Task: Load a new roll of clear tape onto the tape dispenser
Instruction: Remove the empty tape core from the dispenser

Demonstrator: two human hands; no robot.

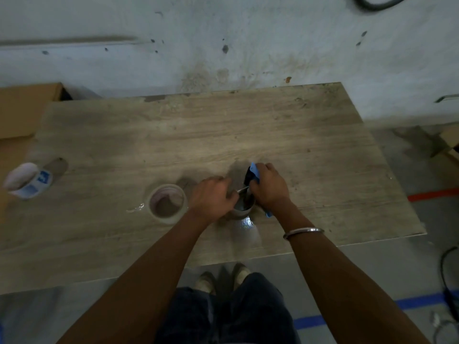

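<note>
Gripping the blue tape dispenser near the middle of the wooden desk, the right hand has its fingers clenched round the handle. Left hand — fingers curled over a clear tape roll at the dispenser. Spare tape roll just left; another, blue-labelled, at the far left edge.

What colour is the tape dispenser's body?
Blue, with a black part; the tape dispenser shows in the head view.
</note>
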